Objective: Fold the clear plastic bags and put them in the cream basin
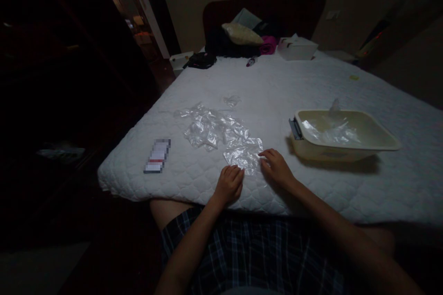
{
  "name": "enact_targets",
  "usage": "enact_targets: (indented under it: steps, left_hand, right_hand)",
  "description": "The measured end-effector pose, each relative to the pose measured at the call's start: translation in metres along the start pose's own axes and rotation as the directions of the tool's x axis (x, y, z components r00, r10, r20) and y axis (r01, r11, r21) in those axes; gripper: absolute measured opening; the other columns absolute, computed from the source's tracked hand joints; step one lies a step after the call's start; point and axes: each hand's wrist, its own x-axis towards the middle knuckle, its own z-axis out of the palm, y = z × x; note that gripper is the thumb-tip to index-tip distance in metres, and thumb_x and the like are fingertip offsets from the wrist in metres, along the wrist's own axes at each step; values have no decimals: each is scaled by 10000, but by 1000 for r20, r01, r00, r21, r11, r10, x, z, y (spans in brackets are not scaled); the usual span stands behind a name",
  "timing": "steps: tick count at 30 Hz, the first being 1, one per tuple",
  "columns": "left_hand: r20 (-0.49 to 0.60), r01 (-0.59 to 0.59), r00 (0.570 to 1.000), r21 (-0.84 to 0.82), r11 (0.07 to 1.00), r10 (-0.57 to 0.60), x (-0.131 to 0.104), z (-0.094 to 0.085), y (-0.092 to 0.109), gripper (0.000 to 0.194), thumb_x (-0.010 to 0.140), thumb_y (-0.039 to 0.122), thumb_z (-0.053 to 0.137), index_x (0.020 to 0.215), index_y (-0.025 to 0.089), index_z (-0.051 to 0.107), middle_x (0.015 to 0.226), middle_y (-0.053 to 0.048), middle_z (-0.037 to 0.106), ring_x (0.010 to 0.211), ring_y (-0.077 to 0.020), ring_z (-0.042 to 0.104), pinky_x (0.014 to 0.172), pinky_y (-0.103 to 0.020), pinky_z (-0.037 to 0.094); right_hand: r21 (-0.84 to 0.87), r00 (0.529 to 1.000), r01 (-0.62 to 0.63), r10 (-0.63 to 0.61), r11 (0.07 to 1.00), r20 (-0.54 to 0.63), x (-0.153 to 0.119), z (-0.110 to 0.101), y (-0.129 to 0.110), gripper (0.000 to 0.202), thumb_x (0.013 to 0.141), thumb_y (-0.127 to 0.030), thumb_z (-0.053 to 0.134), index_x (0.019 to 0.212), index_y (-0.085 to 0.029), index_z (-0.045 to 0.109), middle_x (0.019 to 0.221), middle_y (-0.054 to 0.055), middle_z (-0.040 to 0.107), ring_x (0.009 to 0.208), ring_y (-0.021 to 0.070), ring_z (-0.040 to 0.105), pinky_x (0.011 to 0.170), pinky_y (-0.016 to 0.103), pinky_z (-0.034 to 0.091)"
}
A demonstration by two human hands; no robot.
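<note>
A clear plastic bag (244, 154) lies spread on the white quilted bed (194, 179), close to its front edge. My left hand (230, 183) touches the bag's lower left corner, its fingers bent and pressed together. At the right edge of the bag, my right hand (276, 166) has its fingertips on the plastic, with thumb and fingers apart. More crumpled clear bags (204, 128) lie in a loose pile just beyond and to the left. A small separate piece of plastic (231, 100) rests farther back.
On the right stands a cream tub (346, 150) with clear plastic (332, 132) inside. A pixelated flat item (158, 156) lies at left. Toward the headboard (265, 7) are a white box (297, 49), a cushion (241, 34), dark cloth and a black bag (201, 60).
</note>
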Motion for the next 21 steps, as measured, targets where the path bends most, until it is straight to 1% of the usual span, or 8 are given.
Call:
enact_targets:
  steps: [3, 6, 8, 10, 12, 14, 17, 21]
  left_hand:
    - [-18, -8, 1000, -4, 1000, 8, 0, 1, 0, 441, 767, 150, 461, 1207, 157, 461, 1112, -137, 557, 1097, -274, 471, 928, -483, 373]
    - [-70, -28, 997, 26, 999, 30, -1, 2, 0, 417, 784, 145, 460, 1201, 144, 462, 1136, -151, 555, 1112, -264, 475, 924, -475, 385]
    - [-123, -52, 991, 60, 997, 59, -2, 4, 0, 370, 804, 140, 457, 1173, 149, 484, 1133, -146, 567, 1120, -250, 481, 927, -464, 392]
    - [-160, -94, 981, 93, 991, 108, -2, 7, 1, 322, 824, 134, 456, 1141, 150, 507, 1105, -134, 591, 1120, -233, 491, 930, -447, 400]
    - [-161, -145, 974, 111, 983, 162, -2, 10, 1, 289, 838, 128, 455, 1119, 140, 521, 1079, -128, 609, 1115, -219, 501, 928, -427, 415]
    - [-143, -188, 969, 108, 976, 202, -2, 11, 2, 272, 848, 124, 449, 1107, 132, 529, 1071, -127, 615, 1108, -214, 510, 916, -414, 437]
    - [-127, -217, 966, 75, 973, 226, 0, 12, 3, 266, 855, 119, 438, 1104, 119, 531, 1060, -132, 618, 1097, -215, 519, 886, -402, 472]
    - [-121, -227, 965, 49, 973, 231, 2, 12, 3, 267, 852, 110, 446, 1105, 98, 531, 1051, -138, 621, 1080, -218, 529, 858, -384, 498]
  right_hand:
    - [-25, 997, 67, -67, 997, -24, -13, -6, 4, 220, 816, -177, 450, 988, -159, 585, 933, 100, 575, 879, 220, 522, 780, 360, 422]
    - [-132, 973, 226, -230, 965, -19, -36, -11, 12, 221, 810, -163, 472, 1002, -156, 583, 952, 113, 588, 872, 221, 520, 754, 364, 426]
    - [-206, 922, 371, -385, 905, -32, -53, -16, 17, 199, 819, -150, 475, 980, -153, 592, 916, 110, 607, 828, 206, 529, 715, 352, 431]
    - [-249, 834, 529, -551, 811, -26, -67, -20, 20, 193, 823, -118, 474, 965, -155, 600, 881, 96, 625, 793, 185, 540, 704, 340, 435]
    - [-263, 751, 639, -660, 723, 10, -79, -22, 22, 213, 820, -86, 474, 975, -158, 600, 873, 82, 637, 793, 172, 550, 732, 344, 441]
    - [-258, 714, 685, -698, 681, 54, -87, -22, 23, 238, 818, -69, 473, 1000, -161, 594, 884, 75, 644, 815, 170, 559, 763, 353, 447]
    - [-246, 707, 699, -700, 672, 98, -92, -18, 24, 255, 819, -67, 476, 1032, -158, 583, 915, 79, 646, 849, 173, 567, 775, 357, 456]
    - [-251, 712, 690, -699, 678, 69, -89, -13, 23, 252, 835, -81, 461, 1046, -163, 573, 924, 82, 650, 851, 173, 575, 757, 356, 469]
